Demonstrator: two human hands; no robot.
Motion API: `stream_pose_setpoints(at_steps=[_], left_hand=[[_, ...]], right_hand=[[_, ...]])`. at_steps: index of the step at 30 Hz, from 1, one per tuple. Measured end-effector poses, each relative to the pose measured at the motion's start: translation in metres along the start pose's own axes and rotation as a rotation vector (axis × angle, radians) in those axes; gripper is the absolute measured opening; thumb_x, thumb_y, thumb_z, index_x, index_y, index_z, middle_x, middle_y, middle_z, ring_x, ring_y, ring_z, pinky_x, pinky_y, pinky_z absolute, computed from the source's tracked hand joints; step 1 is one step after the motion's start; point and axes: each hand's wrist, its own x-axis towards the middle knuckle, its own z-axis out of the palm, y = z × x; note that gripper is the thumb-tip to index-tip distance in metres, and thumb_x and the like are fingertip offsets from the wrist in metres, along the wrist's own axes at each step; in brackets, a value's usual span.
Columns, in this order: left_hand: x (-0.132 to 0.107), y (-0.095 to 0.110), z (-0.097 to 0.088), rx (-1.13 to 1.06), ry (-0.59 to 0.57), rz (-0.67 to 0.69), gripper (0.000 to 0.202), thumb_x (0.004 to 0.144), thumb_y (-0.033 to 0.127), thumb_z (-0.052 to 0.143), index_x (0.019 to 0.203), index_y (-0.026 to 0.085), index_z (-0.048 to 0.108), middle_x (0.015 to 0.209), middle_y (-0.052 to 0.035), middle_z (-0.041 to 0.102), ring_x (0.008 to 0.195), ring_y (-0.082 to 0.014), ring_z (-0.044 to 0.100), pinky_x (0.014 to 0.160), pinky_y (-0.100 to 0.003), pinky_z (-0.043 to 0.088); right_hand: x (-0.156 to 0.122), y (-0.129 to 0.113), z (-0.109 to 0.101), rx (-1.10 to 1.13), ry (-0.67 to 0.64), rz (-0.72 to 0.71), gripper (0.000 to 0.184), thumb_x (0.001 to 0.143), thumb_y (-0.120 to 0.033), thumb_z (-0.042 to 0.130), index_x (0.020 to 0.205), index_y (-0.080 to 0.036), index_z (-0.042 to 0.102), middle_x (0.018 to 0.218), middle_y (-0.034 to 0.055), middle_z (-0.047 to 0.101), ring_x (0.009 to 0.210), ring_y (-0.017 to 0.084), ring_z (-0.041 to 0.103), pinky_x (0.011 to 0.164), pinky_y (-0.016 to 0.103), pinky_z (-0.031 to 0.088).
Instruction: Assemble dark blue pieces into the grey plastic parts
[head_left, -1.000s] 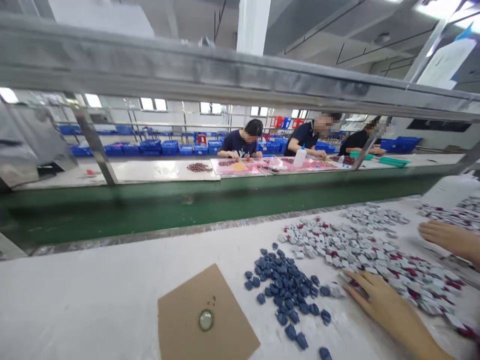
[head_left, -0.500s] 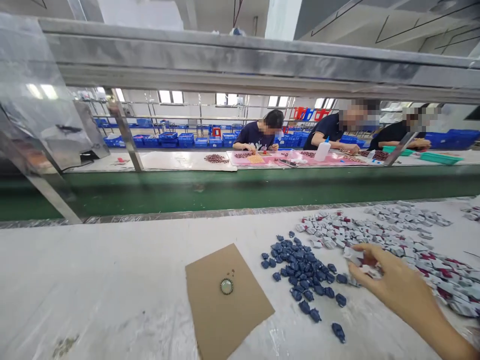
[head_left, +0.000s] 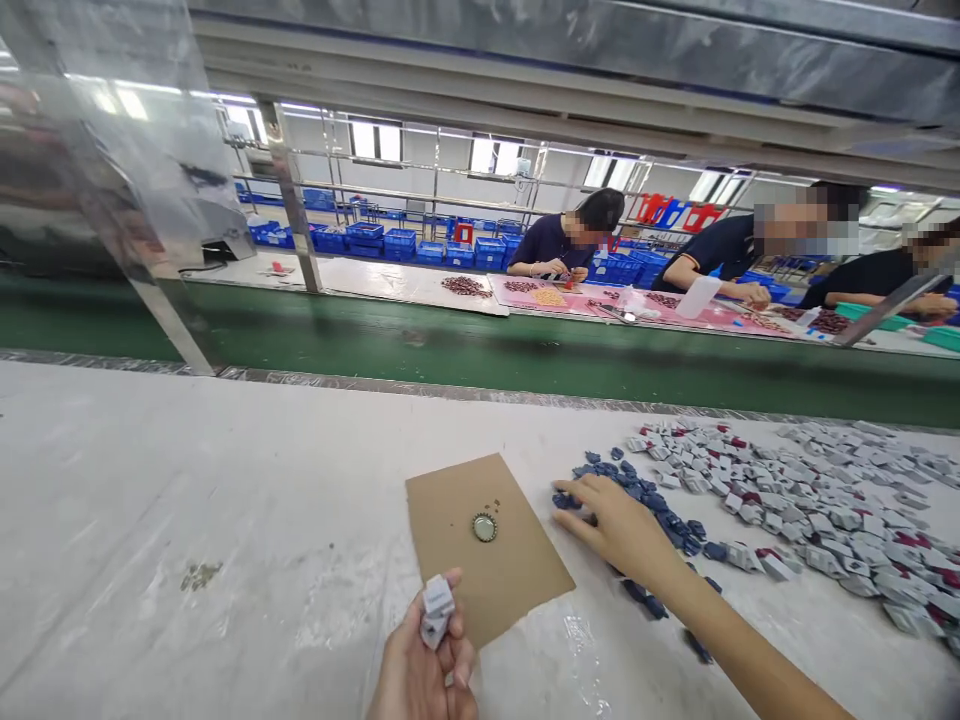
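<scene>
My left hand [head_left: 431, 650] is closed around a small grey-white block-like piece [head_left: 437, 600], held up in front of the lower edge of a brown cardboard sheet [head_left: 517, 590]. On the cardboard lies a bottle cap [head_left: 484, 527], hollow side up, with a few tiny crumbs near it. My right hand [head_left: 619, 520] reaches over a pile of small dark blue moulded pieces [head_left: 637, 490]. Its thumb and forefinger are apart, on either side of a blue piece at the pile's left edge; its other fingers hide part of the pile.
A wide heap of grey-white and dark red pieces [head_left: 832, 500] covers the right of the white table [head_left: 225, 480]. Beyond it runs a green conveyor belt [head_left: 412, 340] under a metal frame [head_left: 292, 200]. Several co-workers sit across, near a white bottle [head_left: 697, 297].
My right hand has moved left from the grey-white heap to the blue pile. My left hand has come into view holding a grey-white piece. The camera view has tilted and shifted.
</scene>
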Motion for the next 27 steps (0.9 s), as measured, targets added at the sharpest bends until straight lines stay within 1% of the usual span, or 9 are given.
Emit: stream_pose_setpoints(at_steps=[3,5,9,11,13,17,20,23,27], left_hand=[[-0.005,0.006,-0.001,0.042,0.047,0.089,0.051,0.050,0.045,0.083,0.092,0.020,0.072,0.056,0.0014,0.058,0.044,-0.0086,0.049,0.030,-0.015,0.039],[-0.008,0.006,0.001,0.057,0.106,0.131,0.048,0.047,0.038,0.087,0.089,0.020,0.071,0.067,-0.0006,0.064,0.056,-0.0123,0.059,0.039,-0.019,0.049],[-0.009,0.010,0.001,0.031,0.105,0.056,0.039,0.046,0.033,0.088,0.075,0.018,0.067,0.080,-0.0060,0.070,0.079,-0.0204,0.067,0.063,-0.027,0.057],[-0.008,0.011,-0.001,0.022,0.129,0.070,0.043,0.046,0.036,0.088,0.079,0.018,0.067,0.079,-0.0058,0.071,0.076,-0.0179,0.067,0.059,-0.024,0.055],[-0.006,0.011,-0.003,0.011,0.176,0.120,0.049,0.042,0.036,0.088,0.085,0.020,0.069,0.075,-0.0029,0.071,0.065,-0.0121,0.064,0.049,-0.016,0.051],[-0.006,0.009,-0.004,-0.037,0.253,0.194,0.044,0.033,0.034,0.090,0.069,0.016,0.072,0.063,-0.0005,0.069,0.053,-0.0063,0.058,0.037,-0.009,0.042],[-0.007,0.009,-0.006,-0.080,0.330,0.251,0.041,0.027,0.031,0.091,0.061,0.017,0.071,0.060,-0.0003,0.070,0.052,-0.0083,0.061,0.041,-0.012,0.048],[-0.007,0.009,-0.009,-0.085,0.356,0.303,0.040,0.028,0.032,0.091,0.059,0.017,0.070,0.059,-0.0016,0.071,0.053,-0.0110,0.064,0.053,-0.017,0.056],[-0.007,0.010,-0.010,-0.070,0.372,0.334,0.041,0.028,0.033,0.090,0.059,0.016,0.069,0.060,-0.0026,0.071,0.056,-0.0149,0.067,0.055,-0.019,0.057]], right_hand=[[0.019,0.005,0.012,-0.023,-0.103,-0.071,0.020,0.084,-0.024,0.046,0.093,-0.020,0.063,0.080,0.0064,0.064,0.080,0.022,0.062,0.061,0.030,0.048],[0.024,0.003,0.014,-0.036,-0.131,-0.082,0.019,0.082,-0.018,0.044,0.086,-0.018,0.063,0.075,0.0062,0.063,0.073,0.022,0.062,0.059,0.030,0.046],[0.022,-0.009,0.002,-0.033,-0.160,-0.075,0.017,0.081,-0.018,0.041,0.084,-0.019,0.057,0.076,0.0051,0.062,0.064,0.019,0.059,0.052,0.027,0.042],[0.020,-0.022,-0.005,0.005,-0.144,-0.057,0.017,0.083,-0.019,0.037,0.087,-0.021,0.054,0.081,0.0041,0.062,0.065,0.017,0.058,0.054,0.027,0.043],[0.019,-0.038,-0.009,0.065,-0.117,-0.026,0.017,0.085,-0.020,0.035,0.088,-0.022,0.051,0.081,0.0033,0.062,0.065,0.017,0.058,0.056,0.027,0.043],[0.021,-0.066,-0.006,0.239,-0.123,0.000,0.018,0.087,-0.027,0.036,0.100,-0.020,0.048,0.076,0.0034,0.064,0.062,0.018,0.059,0.055,0.029,0.045],[0.025,-0.073,0.001,0.378,-0.134,-0.092,0.018,0.086,-0.027,0.042,0.096,-0.020,0.056,0.083,0.0048,0.066,0.069,0.018,0.062,0.058,0.029,0.048],[0.029,-0.072,0.010,0.440,-0.103,-0.224,0.023,0.086,-0.019,0.042,0.097,-0.021,0.062,0.091,0.0057,0.067,0.077,0.017,0.064,0.063,0.027,0.051],[0.028,-0.069,0.025,0.262,-0.026,-0.355,0.032,0.087,-0.013,0.038,0.112,-0.019,0.058,0.091,0.0080,0.068,0.077,0.019,0.065,0.065,0.031,0.053]])
